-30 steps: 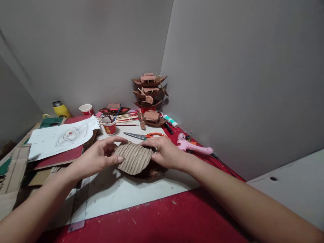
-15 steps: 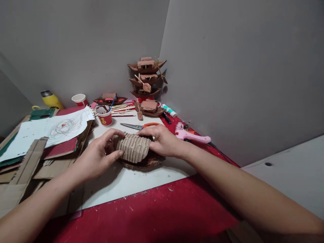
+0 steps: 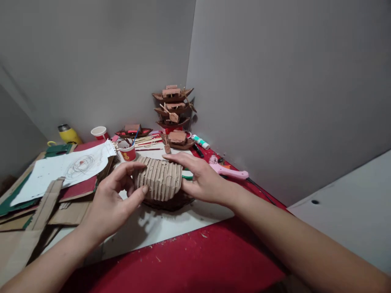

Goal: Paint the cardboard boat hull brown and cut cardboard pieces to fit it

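A curved piece of corrugated cardboard (image 3: 160,179), tan and ridged, is held between both hands. My left hand (image 3: 117,199) grips its left end with thumb and fingers. On the right end, my right hand (image 3: 203,179) has its fingers over the top and its thumb at the near side. Below the cardboard lies a dark brown boat-shaped base (image 3: 171,204), mostly hidden by it. Something green and white (image 3: 187,175) shows between the cardboard and my right hand.
Brown model boats (image 3: 172,95) are stacked at the back, with another boat (image 3: 179,139) before them. A paint cup (image 3: 127,152) stands near thin sticks. Cardboard pieces (image 3: 49,203) and a drawing (image 3: 79,165) lie left, a pink glue gun (image 3: 233,172) right.
Both hands have raised the cardboard slightly off the base and brought it closer. The view has tilted up a little, and the orange-handled scissors are now hidden.
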`<act>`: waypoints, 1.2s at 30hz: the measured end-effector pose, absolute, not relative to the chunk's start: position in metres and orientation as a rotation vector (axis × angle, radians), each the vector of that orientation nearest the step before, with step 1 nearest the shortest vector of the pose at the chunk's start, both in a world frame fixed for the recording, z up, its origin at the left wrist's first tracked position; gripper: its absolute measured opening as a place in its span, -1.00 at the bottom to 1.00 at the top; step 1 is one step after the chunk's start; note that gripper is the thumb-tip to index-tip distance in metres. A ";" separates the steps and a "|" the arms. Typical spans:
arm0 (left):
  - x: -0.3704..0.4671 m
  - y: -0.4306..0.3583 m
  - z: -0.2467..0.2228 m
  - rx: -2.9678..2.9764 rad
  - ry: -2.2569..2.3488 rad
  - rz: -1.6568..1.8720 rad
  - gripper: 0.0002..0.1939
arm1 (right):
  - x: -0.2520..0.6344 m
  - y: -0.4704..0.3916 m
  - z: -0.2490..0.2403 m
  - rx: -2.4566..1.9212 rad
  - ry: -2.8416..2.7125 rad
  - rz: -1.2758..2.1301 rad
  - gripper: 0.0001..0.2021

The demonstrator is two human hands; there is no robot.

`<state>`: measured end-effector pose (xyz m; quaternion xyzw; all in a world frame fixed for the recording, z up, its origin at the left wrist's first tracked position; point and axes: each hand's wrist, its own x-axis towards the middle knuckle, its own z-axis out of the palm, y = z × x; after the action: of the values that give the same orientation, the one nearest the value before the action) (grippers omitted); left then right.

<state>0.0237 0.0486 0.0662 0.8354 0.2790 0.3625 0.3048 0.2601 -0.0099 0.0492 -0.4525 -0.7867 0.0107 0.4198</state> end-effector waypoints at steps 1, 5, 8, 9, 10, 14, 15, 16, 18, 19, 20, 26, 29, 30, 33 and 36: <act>0.023 0.046 0.068 2.194 0.754 1.004 -0.68 | 0.260 -0.014 0.052 -1.126 -1.979 0.045 -0.41; 0.020 0.036 0.071 2.233 0.736 1.125 -0.66 | 0.252 -0.027 0.057 -1.122 -1.976 0.179 -0.03; 0.020 0.025 0.070 2.310 0.699 1.121 -0.63 | 0.241 -0.030 0.054 -1.084 -1.867 0.092 0.02; 0.019 0.022 0.070 2.361 0.684 1.123 -0.61 | 0.238 -0.030 0.053 -1.072 -1.833 0.071 -0.09; 0.018 0.019 0.070 2.434 0.663 1.143 -0.58 | 0.236 -0.031 0.053 -1.047 -1.811 0.047 -0.20; 0.013 0.015 0.076 2.656 0.629 1.328 -0.28 | 0.233 -0.036 0.057 -0.891 -1.790 -0.045 -0.36; 0.012 0.016 0.077 2.675 0.620 1.310 -0.23 | 0.233 -0.037 0.059 -0.857 -1.789 -0.062 -0.36; 0.011 0.016 0.078 2.680 0.602 1.244 -0.23 | 0.233 -0.039 0.060 -0.832 -1.789 -0.075 -0.37; 0.012 0.018 0.077 2.646 0.544 1.092 -0.31 | 0.232 -0.041 0.062 -0.795 -1.791 -0.096 -0.40; 0.012 0.018 0.076 2.617 0.521 1.043 -0.36 | 0.231 -0.042 0.062 -0.778 -1.793 -0.102 -0.43; 0.013 0.018 0.074 2.590 0.505 1.028 -0.41 | 0.231 -0.042 0.062 -0.761 -1.797 -0.106 -0.46; 0.017 0.012 0.071 2.475 0.479 1.072 -0.61 | 0.229 -0.042 0.058 -0.642 -1.836 -0.112 -0.65; 0.017 0.010 0.074 2.469 0.479 1.026 -0.65 | 0.230 -0.041 0.057 -0.636 -1.856 -0.042 -0.73; 0.017 0.010 0.075 2.473 0.493 1.028 -0.64 | 0.230 -0.041 0.057 -0.650 -1.853 0.007 -0.73; 0.017 0.011 0.077 2.494 0.552 1.067 -0.61 | 0.231 -0.041 0.060 -0.720 -1.813 0.148 -0.60; 0.017 0.012 0.076 2.497 0.580 1.097 -0.60 | 0.232 -0.041 0.060 -0.739 -1.787 0.170 -0.53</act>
<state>0.0174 0.0116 0.0760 0.8816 0.2049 0.3871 0.1757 0.2322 -0.0409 0.0603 -0.3143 -0.7597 0.0721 0.5648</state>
